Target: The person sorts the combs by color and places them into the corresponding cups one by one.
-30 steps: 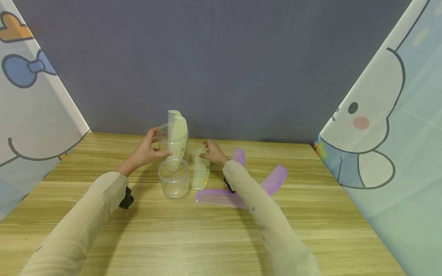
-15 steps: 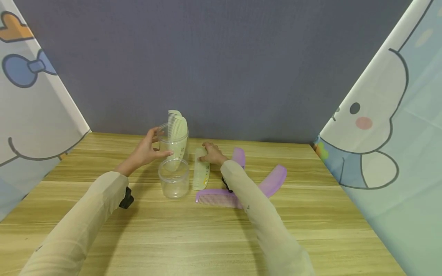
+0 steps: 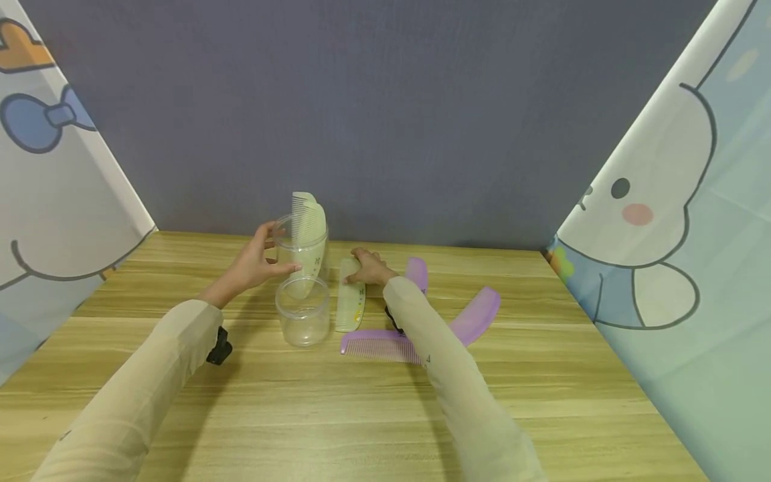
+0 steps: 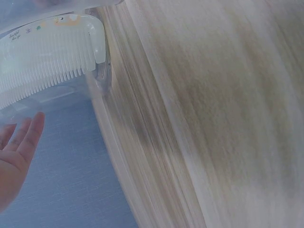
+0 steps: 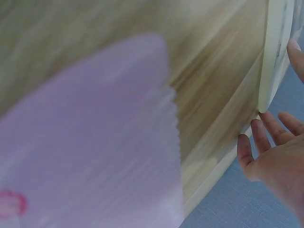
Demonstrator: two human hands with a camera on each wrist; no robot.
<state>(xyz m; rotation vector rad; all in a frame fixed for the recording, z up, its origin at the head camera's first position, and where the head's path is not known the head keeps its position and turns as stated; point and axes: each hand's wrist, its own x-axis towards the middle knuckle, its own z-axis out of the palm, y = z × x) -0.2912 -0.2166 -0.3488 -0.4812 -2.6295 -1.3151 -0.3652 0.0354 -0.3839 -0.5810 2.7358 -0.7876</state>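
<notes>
My left hand [image 3: 255, 261] grips the side of a clear plastic jar [image 3: 282, 249], thumb in front and fingers behind. Two pale green combs [image 3: 310, 224] stand tilted in that jar; in the left wrist view a comb [image 4: 52, 47] shows through its wall. Flat on the table lies another pale green comb [image 3: 349, 304]. My right hand [image 3: 372, 269] pinches this comb's far end, with the thumb over its face and a fingertip at its end [image 5: 262, 107]. Part of that far end is hidden by the hand.
A second clear jar [image 3: 304, 328] stands just in front of the first. Purple combs lie right of it: one crosswise [image 3: 382, 345], one angled [image 3: 477, 314], one farther back [image 3: 417, 273]. My right sleeve covers parts of them. A dark grey panel [image 3: 385, 127] rises behind the table.
My right hand and forearm have shifted slightly left at the comb's far end. My left hand stays on the jar, and the combs lie as before.
</notes>
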